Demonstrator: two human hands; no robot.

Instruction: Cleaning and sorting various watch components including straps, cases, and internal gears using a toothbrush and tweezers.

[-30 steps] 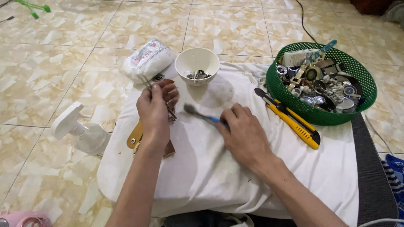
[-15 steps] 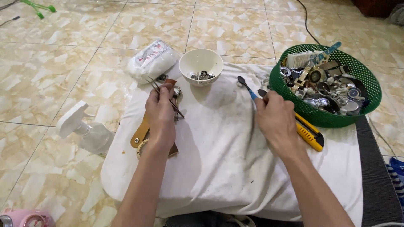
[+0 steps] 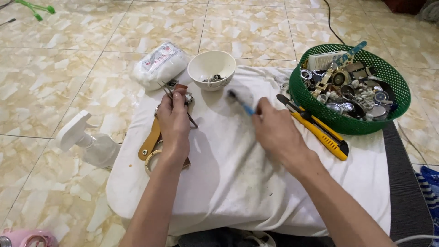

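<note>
White cloth [image 3: 256,183] over low work surface, tiled floor around. Left hand [image 3: 173,121] closed on thin metal tweezers [image 3: 170,91] (small metal part beneath, beside tan leather strap [image 3: 150,139]). Right hand [image 3: 276,132] gripped blue-handled brush [image 3: 240,101], blurred, just below white ceramic bowl [image 3: 211,68].

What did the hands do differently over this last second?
The right hand swung its blue-handled brush right toward the green basket, then back left near the white bowl. The left hand kept holding the tweezers over the watch part; the yellow knife stayed put.
</note>
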